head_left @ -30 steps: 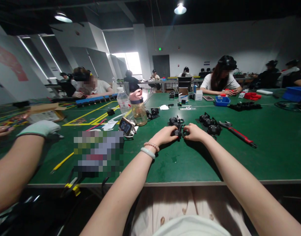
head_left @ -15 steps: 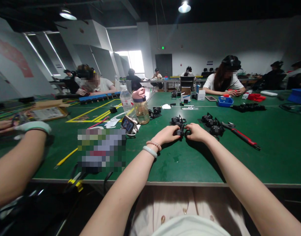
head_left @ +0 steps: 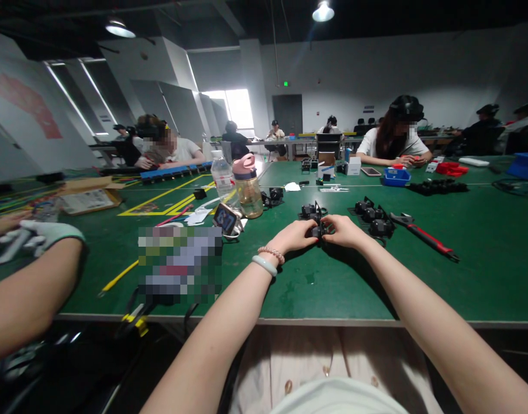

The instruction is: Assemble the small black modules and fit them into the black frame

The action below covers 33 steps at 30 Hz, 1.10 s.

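The left hand (head_left: pixel 295 237) grasps a black part (head_left: pixel 314 231) between both hands at the green table (head_left: pixel 354 290); the right hand (head_left: pixel 343 231) curls against its right side (whether it grips, I cannot tell). Uneven pressure from either hand could tip the part or make it slip toward the black pieces (head_left: pixel 378 225) on the right

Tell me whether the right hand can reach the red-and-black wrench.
Likely yes: nothing covers the wrench, though the right hand is busy at the black part and would have to skirt the black assembly in between.
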Motion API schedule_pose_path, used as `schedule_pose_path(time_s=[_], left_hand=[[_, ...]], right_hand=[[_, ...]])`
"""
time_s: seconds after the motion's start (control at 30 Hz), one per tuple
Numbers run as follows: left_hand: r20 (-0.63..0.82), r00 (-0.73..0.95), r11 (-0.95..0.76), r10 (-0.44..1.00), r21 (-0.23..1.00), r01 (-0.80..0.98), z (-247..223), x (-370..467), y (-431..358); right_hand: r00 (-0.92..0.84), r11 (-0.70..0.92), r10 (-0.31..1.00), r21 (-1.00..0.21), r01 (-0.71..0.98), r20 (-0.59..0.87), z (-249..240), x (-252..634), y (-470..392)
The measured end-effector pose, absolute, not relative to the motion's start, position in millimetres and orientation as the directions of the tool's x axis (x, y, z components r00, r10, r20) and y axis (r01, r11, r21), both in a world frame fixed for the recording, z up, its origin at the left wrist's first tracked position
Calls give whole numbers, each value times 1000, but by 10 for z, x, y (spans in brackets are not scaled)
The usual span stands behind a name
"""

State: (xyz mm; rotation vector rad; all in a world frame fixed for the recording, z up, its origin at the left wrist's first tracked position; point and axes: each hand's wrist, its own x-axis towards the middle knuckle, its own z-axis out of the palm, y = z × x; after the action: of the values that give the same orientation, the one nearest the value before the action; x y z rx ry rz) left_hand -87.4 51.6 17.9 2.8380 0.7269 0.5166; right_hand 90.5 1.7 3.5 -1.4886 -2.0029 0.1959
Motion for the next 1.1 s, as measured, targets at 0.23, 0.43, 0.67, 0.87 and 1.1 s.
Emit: schedule_pose_path(time_s=[0.23,0.43,0.67,0.87,1.1], left_hand=[[283,819,-862,500,253,439,194,-866,509],[287,818,-863,498,254,436,209,-874,482],[278,834,-874,477,253,415,243,-883,449],[263,829,-864,493,257,433,250,-872,435],[250,823,-854,509,265,448,272,-872,405]], right_hand=[[-182,367,896,-445,817,404,44,922,-3],[-171,339,903,-407,848,395,37,939,-6],[-251,401,877,-338,851,410,51,930,-24],[-253,388,885,-317,865,392,56,919,-25],[-233,368,897,-341,865,376,57,913,-28]])
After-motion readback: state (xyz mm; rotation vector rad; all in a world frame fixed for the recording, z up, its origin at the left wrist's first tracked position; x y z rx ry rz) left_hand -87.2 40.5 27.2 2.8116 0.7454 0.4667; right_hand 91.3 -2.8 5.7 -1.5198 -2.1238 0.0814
